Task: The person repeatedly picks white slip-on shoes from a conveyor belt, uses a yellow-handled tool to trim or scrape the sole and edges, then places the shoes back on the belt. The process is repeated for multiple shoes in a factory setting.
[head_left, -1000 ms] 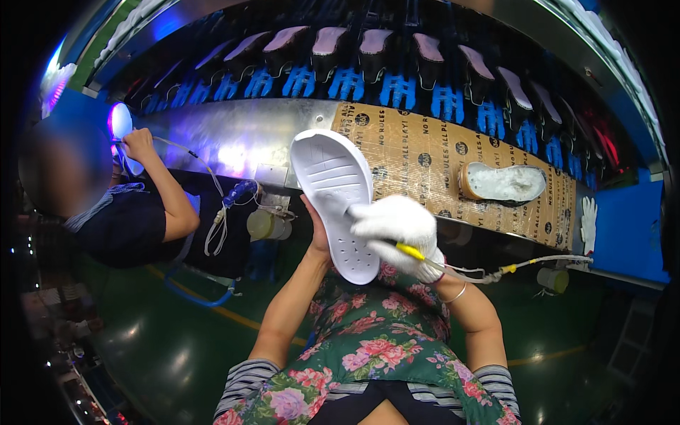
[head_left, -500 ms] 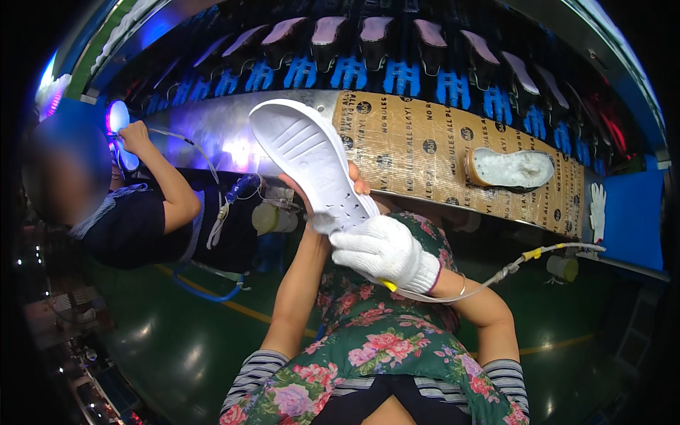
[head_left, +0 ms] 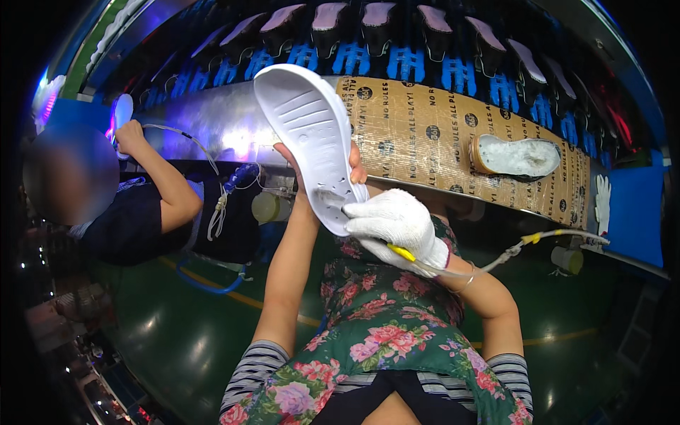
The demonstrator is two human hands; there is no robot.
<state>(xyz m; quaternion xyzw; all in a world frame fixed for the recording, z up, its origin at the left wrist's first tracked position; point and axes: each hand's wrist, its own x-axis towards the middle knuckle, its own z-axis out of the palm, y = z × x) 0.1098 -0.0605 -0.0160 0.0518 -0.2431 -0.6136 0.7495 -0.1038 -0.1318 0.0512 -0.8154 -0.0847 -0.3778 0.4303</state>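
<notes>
A white shoe sole (head_left: pixel 297 117) stands tilted in front of me, its grooved inner face toward me. My bare left hand (head_left: pixel 358 168) is closed around it from behind, fingertips showing at the right edge and more of the hand at the left. My right hand (head_left: pixel 397 225), in a white knitted glove, is closed at the sole's lower end. It grips a hose-fed brush (head_left: pixel 329 196), whose bristles lie against the inner face, partly hidden by my fingers. A thin pale hose (head_left: pixel 489 267) with yellow tape runs from this hand to the right.
A printed cardboard sheet (head_left: pixel 418 145) covers the metal bench, with a second sole-shaped piece (head_left: pixel 520 157) on it. Behind stand shoe lasts (head_left: pixel 379 15) on blue holders (head_left: pixel 405 64). A white glove (head_left: pixel 603 205) hangs at right; a co-worker (head_left: pixel 142 191) works at left.
The sole has risen slightly and turned more upright. My right hand has shifted a little right, and the brush now lies slightly higher on the sole's lower end.
</notes>
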